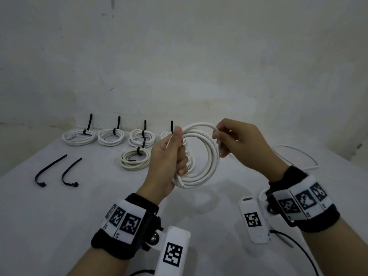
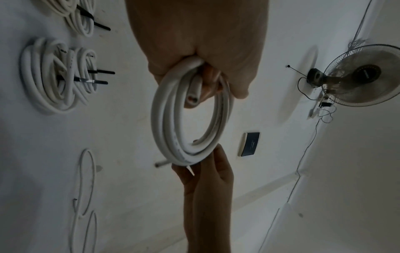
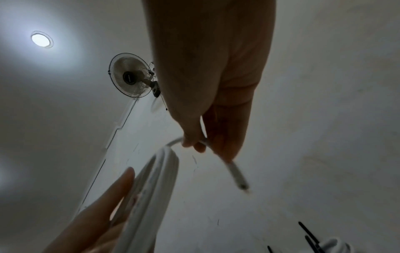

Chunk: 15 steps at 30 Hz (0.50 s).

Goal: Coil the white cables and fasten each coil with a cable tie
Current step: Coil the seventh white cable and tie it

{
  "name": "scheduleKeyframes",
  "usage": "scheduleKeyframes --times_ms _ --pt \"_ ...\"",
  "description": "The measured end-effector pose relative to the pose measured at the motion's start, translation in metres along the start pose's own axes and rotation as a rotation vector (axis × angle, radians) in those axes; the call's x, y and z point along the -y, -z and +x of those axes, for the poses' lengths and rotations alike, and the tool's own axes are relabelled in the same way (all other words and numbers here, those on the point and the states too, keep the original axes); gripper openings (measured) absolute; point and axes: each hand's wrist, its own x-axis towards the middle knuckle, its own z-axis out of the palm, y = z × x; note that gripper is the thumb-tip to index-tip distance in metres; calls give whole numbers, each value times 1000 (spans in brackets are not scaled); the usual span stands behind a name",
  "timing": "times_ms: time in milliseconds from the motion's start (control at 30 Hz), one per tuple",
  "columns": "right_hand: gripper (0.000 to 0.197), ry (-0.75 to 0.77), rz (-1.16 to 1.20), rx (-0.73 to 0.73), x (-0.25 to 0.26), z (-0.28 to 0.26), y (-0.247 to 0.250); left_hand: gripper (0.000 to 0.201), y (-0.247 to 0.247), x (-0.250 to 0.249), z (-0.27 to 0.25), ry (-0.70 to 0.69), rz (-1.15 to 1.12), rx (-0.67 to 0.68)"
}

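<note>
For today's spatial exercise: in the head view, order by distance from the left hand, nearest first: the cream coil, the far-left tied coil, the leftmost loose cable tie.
From the left hand:
1. Cream coil, just to its left.
2. Far-left tied coil, back row.
3. Leftmost loose cable tie, front left.

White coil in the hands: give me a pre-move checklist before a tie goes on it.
1. Left hand grips the white coil: ok.
2. Loose cable end tucked into the coil: not ok; the right hand holds it.
3. Loops gathered evenly: ok.
4. Spare black ties on the table: ok, two.
5. A hand free for a tie: not ok.
6. Another uncoiled cable waiting at right: ok.
</note>
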Motion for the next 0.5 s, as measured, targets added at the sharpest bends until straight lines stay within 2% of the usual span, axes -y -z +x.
scheduleKeyframes --times_ms 133,267,367,500 --pt "15 -95 273 -83 3 0 -16 37 -2 -2 2 30 -27 -28" --pt "7 -150 572 -38 7 -7 -30 37 -1 -1 3 36 -42 -89" --pt "16 -155 653 -5 7 -13 -38 37 -1 0 4 20 -29 -143" --pt "16 -209 724 -27 10 -19 -45 39 1 0 3 -46 -1 -189"
